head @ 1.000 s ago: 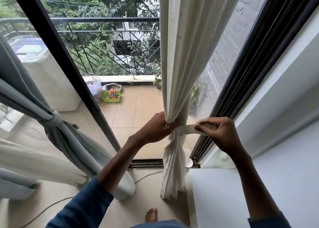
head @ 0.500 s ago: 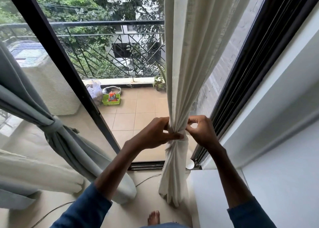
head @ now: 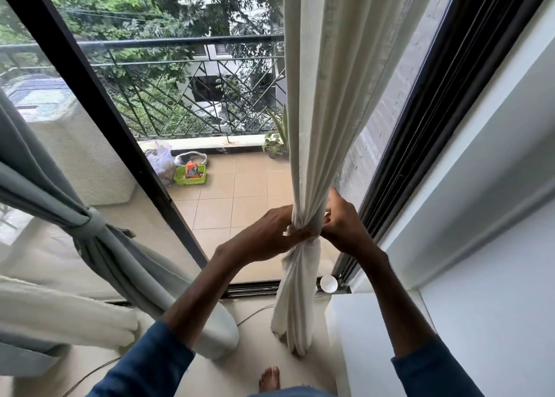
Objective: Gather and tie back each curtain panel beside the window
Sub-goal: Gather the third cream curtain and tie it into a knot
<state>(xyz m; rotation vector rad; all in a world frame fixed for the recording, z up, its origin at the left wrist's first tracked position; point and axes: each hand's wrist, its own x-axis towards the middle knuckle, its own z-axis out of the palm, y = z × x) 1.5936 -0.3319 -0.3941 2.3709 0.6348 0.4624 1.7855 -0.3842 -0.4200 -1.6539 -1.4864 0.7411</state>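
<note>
The grey curtain panel [head: 99, 246] at the left of the window is already gathered and cinched by a band of its own cloth [head: 90, 225], so that side looks done; the cream curtain panel [head: 318, 102] at the right, hanging just beside the dark window frame [head: 399, 180], is the one in hand. It is bunched into a narrow column and pinched at a waist; below the pinch its tail falls to the floor. The left hand [head: 267, 234] is clenched on the bunch from the left, fingers pressed into the folds; the right hand [head: 342, 225] meets it from the right, fingertips nipping a strip of cream tie [head: 303, 233] at the waist (whether a knot is formed there I cannot tell, as the fingers hide it). By my reckoning the gathering is complete and the tying is midway; what remains is to secure the tie and let go. A white cup [head: 328, 283] sits on the floor by the track, just beside the curtain's tail.
</note>
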